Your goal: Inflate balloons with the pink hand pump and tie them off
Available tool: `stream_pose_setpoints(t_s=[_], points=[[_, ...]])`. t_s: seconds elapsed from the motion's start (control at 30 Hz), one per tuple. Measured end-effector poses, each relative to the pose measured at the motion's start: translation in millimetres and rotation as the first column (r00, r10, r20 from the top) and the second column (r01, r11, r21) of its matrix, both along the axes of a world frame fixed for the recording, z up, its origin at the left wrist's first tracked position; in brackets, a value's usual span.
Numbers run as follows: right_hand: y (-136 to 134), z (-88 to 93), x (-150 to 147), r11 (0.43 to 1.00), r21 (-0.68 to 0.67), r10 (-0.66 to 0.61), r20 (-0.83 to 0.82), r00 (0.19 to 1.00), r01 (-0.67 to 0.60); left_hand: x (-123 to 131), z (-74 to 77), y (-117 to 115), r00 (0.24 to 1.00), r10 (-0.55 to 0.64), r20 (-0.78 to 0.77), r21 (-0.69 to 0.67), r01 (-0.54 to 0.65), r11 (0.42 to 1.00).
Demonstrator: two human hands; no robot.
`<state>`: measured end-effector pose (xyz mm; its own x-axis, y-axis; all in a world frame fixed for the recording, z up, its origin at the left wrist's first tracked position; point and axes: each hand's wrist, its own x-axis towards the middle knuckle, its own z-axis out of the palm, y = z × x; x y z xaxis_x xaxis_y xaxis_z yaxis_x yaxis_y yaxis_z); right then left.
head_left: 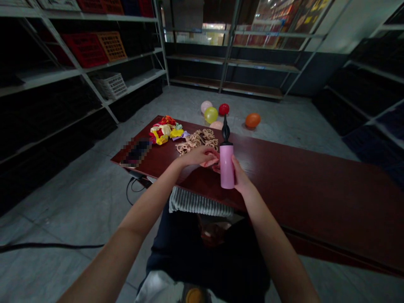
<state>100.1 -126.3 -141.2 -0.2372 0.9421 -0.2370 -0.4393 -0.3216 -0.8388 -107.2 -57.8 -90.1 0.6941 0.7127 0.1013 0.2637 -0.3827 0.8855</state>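
My right hand point(239, 176) is closed round a pink hand pump point(227, 165) with a black nozzle, held upright over the dark red table point(303, 181). My left hand point(199, 156) lies just left of the pump with its fingers curled, pinching something small and pinkish near the pump's body; I cannot make out what it is. Behind my hands lies a heap of beige clips point(198, 141), and further left a pile of uninflated coloured balloons point(164, 129).
Several inflated balloons point(211, 114) and an orange one point(253, 120) lie on the concrete floor beyond the table. Metal shelving with red, orange and white crates point(110, 84) lines the left wall. A dark flat object point(136, 152) sits at the table's left corner. A cable point(47, 245) runs along the floor.
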Motion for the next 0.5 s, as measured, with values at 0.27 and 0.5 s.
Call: stream_pose_setpoints(t_s=[0.27,0.5], points=[[-2,3.6,2,0.999,-0.039,0.014,-0.159,0.987,-0.020,28,-18.0,27,0.936,0.316,0.152,-0.078,-0.308,0.948],[2,11.0,10,0.982,-0.112,-0.182,-0.344,0.921,0.152,30,-26.7,-1,0.775,0.606,0.177,0.076,-0.625,0.777]])
